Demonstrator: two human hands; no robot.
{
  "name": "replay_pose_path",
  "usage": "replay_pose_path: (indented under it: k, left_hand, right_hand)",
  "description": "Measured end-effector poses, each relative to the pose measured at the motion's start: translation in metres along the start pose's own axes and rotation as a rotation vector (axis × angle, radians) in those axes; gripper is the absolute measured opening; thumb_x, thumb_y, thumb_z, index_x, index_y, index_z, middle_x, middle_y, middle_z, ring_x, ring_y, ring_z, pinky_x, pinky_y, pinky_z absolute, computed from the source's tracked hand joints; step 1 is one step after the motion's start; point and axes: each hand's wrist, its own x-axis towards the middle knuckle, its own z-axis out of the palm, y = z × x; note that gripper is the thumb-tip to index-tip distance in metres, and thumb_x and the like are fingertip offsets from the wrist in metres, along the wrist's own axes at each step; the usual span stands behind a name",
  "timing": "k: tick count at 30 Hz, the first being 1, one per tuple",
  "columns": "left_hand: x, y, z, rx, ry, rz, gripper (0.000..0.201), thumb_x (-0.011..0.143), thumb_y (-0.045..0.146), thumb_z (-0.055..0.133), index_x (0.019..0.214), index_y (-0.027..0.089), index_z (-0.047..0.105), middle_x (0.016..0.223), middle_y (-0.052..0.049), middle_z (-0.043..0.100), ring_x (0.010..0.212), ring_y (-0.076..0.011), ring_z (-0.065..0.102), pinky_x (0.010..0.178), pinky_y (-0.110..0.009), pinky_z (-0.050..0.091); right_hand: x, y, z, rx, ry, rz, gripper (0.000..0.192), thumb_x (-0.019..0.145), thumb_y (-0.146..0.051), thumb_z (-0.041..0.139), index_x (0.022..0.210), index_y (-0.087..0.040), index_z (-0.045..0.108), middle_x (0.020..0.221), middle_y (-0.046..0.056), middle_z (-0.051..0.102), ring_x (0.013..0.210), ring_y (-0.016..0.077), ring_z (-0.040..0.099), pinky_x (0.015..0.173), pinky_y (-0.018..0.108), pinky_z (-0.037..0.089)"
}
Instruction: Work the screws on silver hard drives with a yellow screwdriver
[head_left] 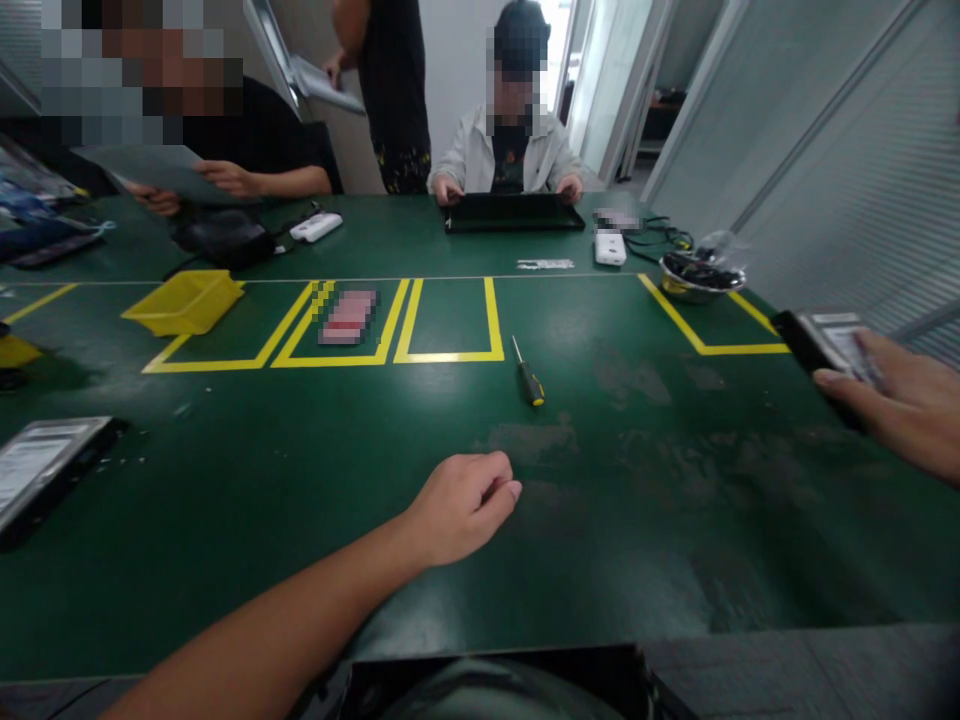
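At the right edge, my right hand grips a hard drive with a silver, labelled face and a black side, holding it tilted above the table. My left hand lies on the green table with its fingers curled in, and nothing shows in it. Beyond that hand is a screwdriver with a black and yellow handle, its tip pointing away from me. A second hard drive, also silver and black, rests at the far left with small bits scattered beside it.
Yellow tape marks boxes on the table. A yellow bin and a blurred pink item sit there. A metal bowl of dark parts stands at back right. Across the table, a person holds a black panel; another holds a sheet.
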Motion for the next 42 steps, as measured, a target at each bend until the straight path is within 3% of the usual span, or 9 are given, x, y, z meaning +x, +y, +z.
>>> replay_pose_path:
  k: [3, 6, 9, 12, 16, 20, 29, 36, 42]
  left_hand:
    - [0.001, -0.004, -0.002, -0.055, 0.039, 0.016, 0.023, 0.093, 0.025, 0.048, 0.071, 0.018, 0.048, 0.064, 0.004, 0.046, 0.062, -0.0112, 0.046, 0.061, -0.026, 0.032]
    - [0.002, -0.009, -0.005, -0.128, 0.075, 0.007, 0.019, 0.092, 0.025, 0.049, 0.075, 0.017, 0.052, 0.065, 0.003, 0.048, 0.062, -0.0109, 0.046, 0.061, -0.025, 0.033]
    - [0.002, -0.015, -0.006, -0.307, 0.141, -0.053, 0.021, 0.095, 0.034, 0.051, 0.102, 0.016, 0.058, 0.078, 0.000, 0.057, 0.068, -0.0121, 0.053, 0.064, -0.025, 0.040]
    - [0.002, -0.020, -0.005, -0.543, 0.248, -0.042, 0.043, 0.096, 0.044, 0.051, 0.127, 0.014, 0.049, 0.096, -0.006, 0.064, 0.079, -0.0149, 0.061, 0.068, -0.026, 0.047]
    - [0.003, -0.021, -0.008, -0.701, 0.467, 0.048, 0.045, 0.097, 0.048, 0.051, 0.127, 0.015, 0.051, 0.111, -0.010, 0.066, 0.099, -0.0193, 0.063, 0.086, -0.029, 0.050]
    - [0.004, -0.024, -0.008, -0.767, 0.579, -0.059, 0.043, 0.094, 0.045, 0.057, 0.125, 0.016, 0.054, 0.118, -0.009, 0.066, 0.107, -0.0218, 0.062, 0.097, -0.034, 0.048]
    - [0.012, -0.039, 0.001, -1.115, 0.545, -0.216, 0.042, 0.093, 0.045, 0.059, 0.126, 0.018, 0.058, 0.117, -0.009, 0.069, 0.103, -0.0233, 0.066, 0.091, -0.035, 0.052]
    - [0.017, -0.037, -0.005, -1.211, 0.541, -0.272, 0.041, 0.092, 0.047, 0.060, 0.120, 0.017, 0.059, 0.102, -0.008, 0.070, 0.085, -0.0192, 0.067, 0.072, -0.028, 0.054]
    - [0.017, -0.045, -0.013, -0.999, 0.558, -0.345, 0.041, 0.089, 0.055, 0.060, 0.101, 0.016, 0.060, 0.077, -0.001, 0.064, 0.060, -0.0116, 0.059, 0.054, -0.021, 0.049]
  right_hand:
    - [-0.017, -0.079, -0.028, 0.069, -0.045, -0.144, 0.083, 0.096, -0.065, 0.025, 0.151, -0.004, 0.034, 0.139, 0.032, 0.050, 0.126, 0.0419, 0.048, 0.086, 0.051, 0.034]
    - [-0.046, -0.156, -0.042, 0.143, -0.070, -0.288, 0.077, 0.096, -0.063, 0.027, 0.151, -0.010, 0.033, 0.135, 0.026, 0.052, 0.120, 0.0403, 0.050, 0.093, 0.051, 0.037]
    - [-0.079, -0.220, -0.046, 0.250, -0.090, -0.413, 0.073, 0.095, -0.061, 0.032, 0.152, -0.016, 0.031, 0.134, 0.021, 0.050, 0.113, 0.0377, 0.050, 0.093, 0.052, 0.039]
    - [-0.104, -0.269, -0.048, 0.385, -0.171, -0.530, 0.068, 0.095, -0.057, 0.037, 0.152, -0.020, 0.030, 0.137, 0.019, 0.047, 0.115, 0.0358, 0.047, 0.095, 0.054, 0.039]
    - [-0.121, -0.313, -0.047, 0.478, -0.269, -0.559, 0.068, 0.094, -0.056, 0.041, 0.152, -0.022, 0.031, 0.138, 0.019, 0.045, 0.118, 0.0364, 0.044, 0.097, 0.054, 0.037]
    - [-0.127, -0.335, -0.038, 0.540, -0.342, -0.502, 0.067, 0.093, -0.053, 0.044, 0.152, -0.023, 0.032, 0.133, 0.018, 0.049, 0.111, 0.0342, 0.048, 0.094, 0.054, 0.039]
    - [-0.140, -0.338, -0.014, 0.610, -0.269, -0.402, 0.071, 0.086, -0.052, 0.056, 0.149, -0.025, 0.041, 0.154, 0.016, 0.033, 0.127, 0.0400, 0.039, 0.101, 0.057, 0.036]
    - [-0.156, -0.331, -0.004, 0.576, -0.153, -0.565, 0.076, 0.086, -0.058, 0.055, 0.151, -0.025, 0.036, 0.157, 0.017, 0.025, 0.127, 0.0410, 0.036, 0.101, 0.060, 0.035]
    - [-0.156, -0.328, 0.002, 0.542, -0.155, -0.673, 0.084, 0.083, -0.058, 0.061, 0.153, -0.020, 0.034, 0.155, 0.020, 0.027, 0.129, 0.0404, 0.035, 0.105, 0.060, 0.034]
